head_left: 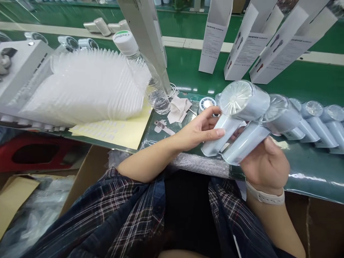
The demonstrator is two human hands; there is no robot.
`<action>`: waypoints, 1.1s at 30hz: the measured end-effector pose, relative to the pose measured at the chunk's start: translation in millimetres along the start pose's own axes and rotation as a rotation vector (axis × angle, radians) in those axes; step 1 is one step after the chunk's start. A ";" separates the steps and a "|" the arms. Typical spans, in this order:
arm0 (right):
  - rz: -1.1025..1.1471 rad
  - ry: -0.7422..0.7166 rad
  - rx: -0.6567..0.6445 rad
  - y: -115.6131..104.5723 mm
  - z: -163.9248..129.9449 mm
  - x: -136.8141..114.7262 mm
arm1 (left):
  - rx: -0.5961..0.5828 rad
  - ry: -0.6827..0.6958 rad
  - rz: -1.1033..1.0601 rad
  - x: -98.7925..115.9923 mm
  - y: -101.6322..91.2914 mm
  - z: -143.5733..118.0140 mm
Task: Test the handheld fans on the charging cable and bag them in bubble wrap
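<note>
Two light blue handheld fans in clear film are side by side in front of me. My left hand [200, 130] grips the left fan [228, 132], with the thumb along its handle. From below and the right, my right hand [267, 163] is wrapped round the handle of the right fan [247, 141]; some of its fingers are hidden behind the two fans. Both round fan heads point up and away from me, and they touch or nearly touch. Behind my left hand a small round blue-and-white fan part [207, 104] lies on the bench.
Several similar fans [315, 122] stand in a row at the right. Open white boxes [215, 39] stand behind. To the left are a water bottle [153, 82], a stack of clear plastic covers [91, 86] and a yellow label sheet [126, 134]. A crumpled cloth [179, 108] lies near the post.
</note>
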State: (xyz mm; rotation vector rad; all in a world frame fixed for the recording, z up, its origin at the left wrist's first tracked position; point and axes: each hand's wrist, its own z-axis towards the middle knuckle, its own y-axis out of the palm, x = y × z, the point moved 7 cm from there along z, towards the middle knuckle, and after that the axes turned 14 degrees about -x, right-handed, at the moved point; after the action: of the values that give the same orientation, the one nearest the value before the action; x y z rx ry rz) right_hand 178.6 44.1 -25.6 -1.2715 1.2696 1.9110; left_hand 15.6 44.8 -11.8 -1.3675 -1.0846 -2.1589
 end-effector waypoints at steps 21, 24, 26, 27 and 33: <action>-0.017 -0.112 0.082 -6.3 -1.0 -16.6 | 0.037 -0.051 -0.003 -5.4 -9.1 1.0; -0.011 -0.155 0.180 -12.5 -5.2 -15.2 | 0.028 -0.034 -0.016 -6.7 -10.9 2.3; 0.014 -0.131 0.214 -15.9 -6.3 -9.2 | 0.028 -0.042 -0.020 -9.0 -12.3 2.8; 0.026 -0.116 0.220 -17.3 -6.2 -5.9 | 0.028 -0.055 -0.022 -10.4 -12.5 2.9; 0.010 -0.078 0.221 -21.8 -3.3 3.7 | 0.038 -0.103 -0.018 -11.8 -11.8 2.4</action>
State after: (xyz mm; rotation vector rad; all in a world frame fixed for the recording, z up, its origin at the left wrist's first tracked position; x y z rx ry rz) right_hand 195.9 50.2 -38.4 -1.0703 1.4045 1.7530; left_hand 14.8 53.1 -26.5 -1.4714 -1.1742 -2.0890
